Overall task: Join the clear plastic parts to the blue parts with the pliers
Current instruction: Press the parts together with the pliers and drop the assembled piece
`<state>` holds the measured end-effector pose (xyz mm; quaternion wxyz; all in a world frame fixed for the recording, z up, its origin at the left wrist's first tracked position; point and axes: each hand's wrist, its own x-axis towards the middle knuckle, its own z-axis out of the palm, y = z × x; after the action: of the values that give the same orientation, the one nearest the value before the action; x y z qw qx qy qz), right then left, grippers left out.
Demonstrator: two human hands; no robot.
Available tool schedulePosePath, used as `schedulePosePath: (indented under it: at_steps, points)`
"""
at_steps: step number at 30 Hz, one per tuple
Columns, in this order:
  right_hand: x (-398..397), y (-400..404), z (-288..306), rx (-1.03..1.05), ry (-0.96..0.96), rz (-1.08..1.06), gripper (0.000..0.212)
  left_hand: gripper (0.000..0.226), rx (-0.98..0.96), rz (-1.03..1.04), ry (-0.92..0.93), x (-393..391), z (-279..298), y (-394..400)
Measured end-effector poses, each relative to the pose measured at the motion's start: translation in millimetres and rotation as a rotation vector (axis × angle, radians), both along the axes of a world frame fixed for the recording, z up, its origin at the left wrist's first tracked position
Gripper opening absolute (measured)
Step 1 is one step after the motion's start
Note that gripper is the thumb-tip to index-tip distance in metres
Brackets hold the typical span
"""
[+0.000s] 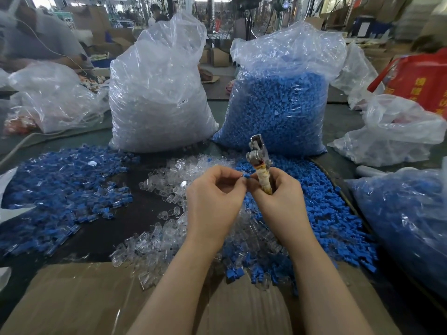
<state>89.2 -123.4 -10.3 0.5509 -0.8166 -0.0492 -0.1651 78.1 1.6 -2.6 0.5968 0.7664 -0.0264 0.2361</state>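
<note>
My right hand (275,192) grips the pliers (258,155) by their tape-wrapped handle, metal jaws pointing up. My left hand (215,189) pinches a small blue part (246,176) at its fingertips, right beside the right hand's fingers. Both hands hover above a heap of loose clear plastic parts (169,180) in the middle of the table. Loose blue parts (321,209) lie in a heap to the right. A spread of joined blue-and-clear pieces (60,189) covers the left side.
Two tall plastic bags stand behind: one of clear parts (157,97), one of blue parts (278,105). Another bag of blue pieces (408,226) sits at the right edge. A flat cardboard sheet (79,298) lies at the near edge. A person's arm and more bags are at far left.
</note>
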Motion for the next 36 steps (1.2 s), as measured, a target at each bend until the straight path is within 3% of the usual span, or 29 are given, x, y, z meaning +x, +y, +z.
schedulePosePath:
  at_steps: [14,23,25,32,36]
  points:
    - [-1.1,-3.3,3.8,-0.014,0.01,0.064,0.006,0.011,0.002,0.003,-0.017,2.8,-4.1,1.8]
    - [-0.6,-14.2,3.2,-0.05,0.087,0.115,0.004,0.009,-0.396,-0.126,0.07,4.6,3.8,6.9]
    - [-1.3,-15.0,4.1,-0.117,0.108,0.144,0.017,0.009,-0.432,-0.139,0.06,4.2,4.2,6.9]
    - [-4.3,-13.0,7.7,-0.203,0.169,0.242,0.028,0.013,-0.403,-0.132,0.022,4.6,5.8,9.2]
    - [-4.7,-14.1,7.7,-0.19,0.181,0.276,0.015,0.012,-0.381,-0.157,0.017,4.0,6.2,11.7]
